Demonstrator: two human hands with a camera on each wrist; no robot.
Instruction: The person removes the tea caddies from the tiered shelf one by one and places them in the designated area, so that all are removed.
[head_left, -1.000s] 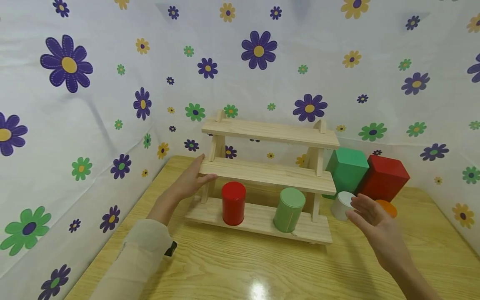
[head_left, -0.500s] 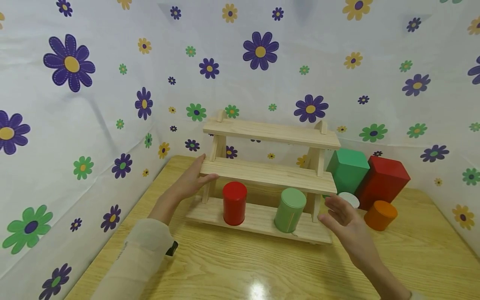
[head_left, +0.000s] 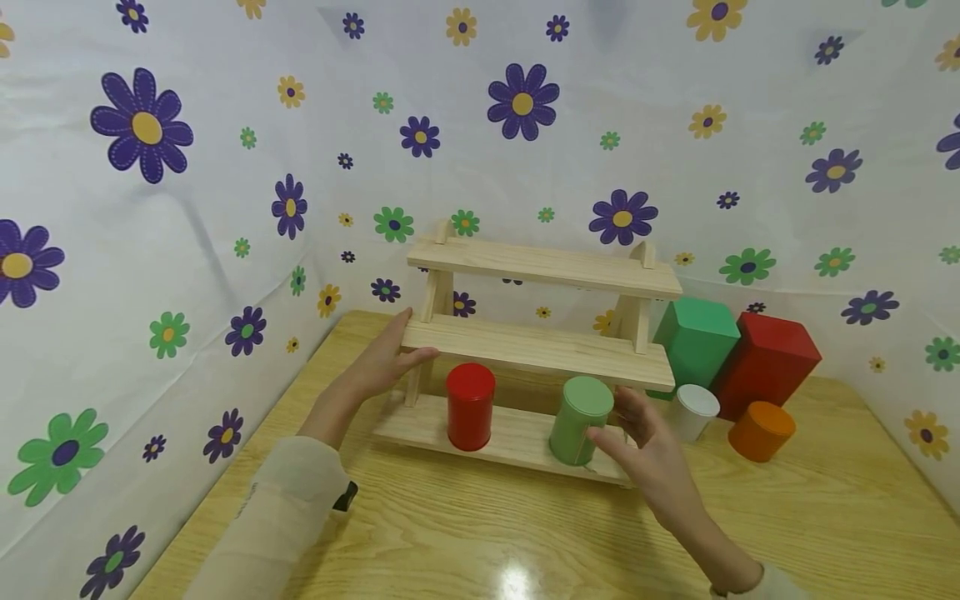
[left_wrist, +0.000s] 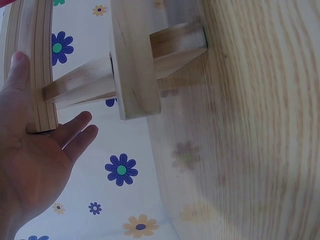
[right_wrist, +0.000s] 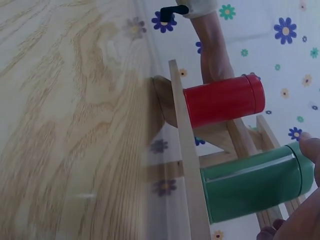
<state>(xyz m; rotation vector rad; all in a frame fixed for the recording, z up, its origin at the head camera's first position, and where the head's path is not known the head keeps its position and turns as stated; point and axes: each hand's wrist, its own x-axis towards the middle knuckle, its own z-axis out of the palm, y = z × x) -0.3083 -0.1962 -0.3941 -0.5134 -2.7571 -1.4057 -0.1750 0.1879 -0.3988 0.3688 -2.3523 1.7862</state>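
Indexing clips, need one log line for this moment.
left hand: grips middle shelf, left end; right hand: spread at green can; red can: upright, bottom shelf

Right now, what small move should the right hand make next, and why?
Probably close the right hand gently around the green can: its thumb and fingers are spread at the can's right side, the can stands upright on the bottom shelf, and the left hand holds the middle shelf.
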